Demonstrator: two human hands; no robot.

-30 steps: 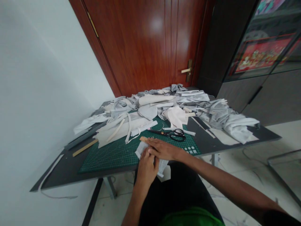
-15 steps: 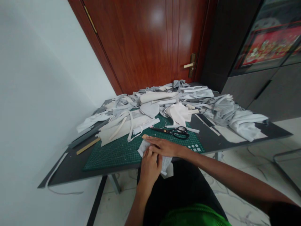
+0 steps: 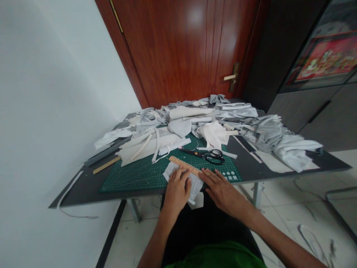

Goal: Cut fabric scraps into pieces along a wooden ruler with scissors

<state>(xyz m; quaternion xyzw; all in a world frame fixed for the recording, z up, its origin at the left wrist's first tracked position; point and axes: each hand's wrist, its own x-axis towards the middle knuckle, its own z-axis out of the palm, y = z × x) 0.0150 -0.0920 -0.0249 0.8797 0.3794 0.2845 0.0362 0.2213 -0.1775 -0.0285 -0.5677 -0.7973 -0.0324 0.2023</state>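
A wooden ruler (image 3: 181,163) lies slantwise along the top edge of a grey-white piece of fabric (image 3: 196,184) at the front of the green cutting mat (image 3: 134,178). My left hand (image 3: 178,183) rests on the fabric, its fingertips at the ruler's lower edge. Stretched fingers of my right hand (image 3: 219,186) lie over the ruler's right end, which they partly hide. Both hands are open and press down from above. Part of the fabric hangs past the table's front edge, with a pale flap (image 3: 198,201) below it. Black scissors (image 3: 210,155) lie just beyond the ruler.
Heaps of grey and white fabric scraps (image 3: 192,115) cover the back of the dark table (image 3: 78,193). A second wooden strip (image 3: 106,165) lies to the left, and crumpled cloth (image 3: 292,147) to the right. Behind stands a brown door (image 3: 173,48).
My right hand has moved right, off my left hand, and now lies at the ruler's right end. Much more of the ruler shows. The camera view has shifted slightly.
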